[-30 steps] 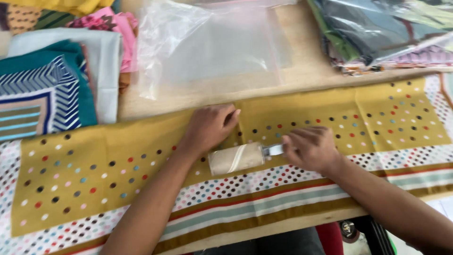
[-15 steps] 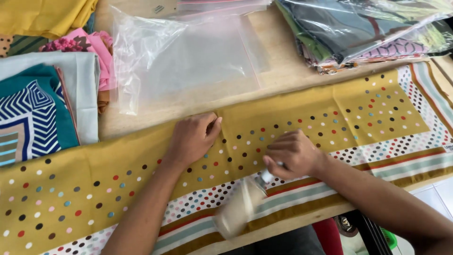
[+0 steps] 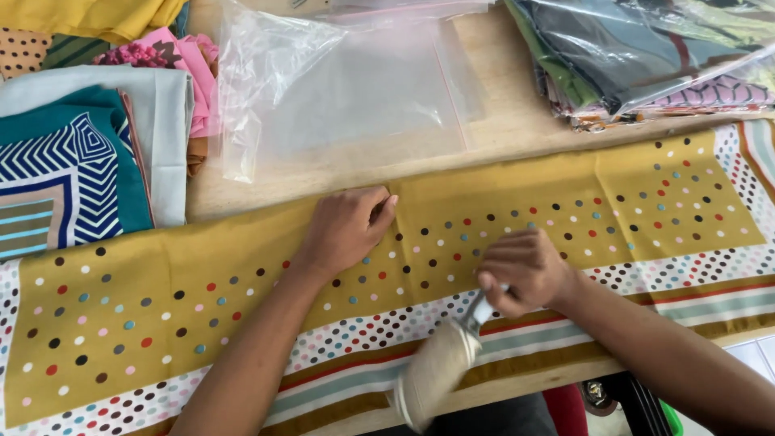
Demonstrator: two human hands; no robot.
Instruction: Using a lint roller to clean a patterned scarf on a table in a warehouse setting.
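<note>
A mustard-yellow scarf with coloured dots and a striped border lies folded lengthwise along the wooden table. My left hand presses flat on its upper folded edge near the middle, fingers together. My right hand grips the metal handle of a lint roller whose pale cylinder points down toward the table's near edge, over the striped border.
A clear plastic zip bag lies on the table beyond the scarf. Folded scarves, teal with chevrons and pink, are stacked at the left. Bagged scarves are piled at the back right.
The lint roller has swung from lying across the scarf between my hands to pointing down over the striped border. My right hand moved a little right; the left hand stayed on the fold.
</note>
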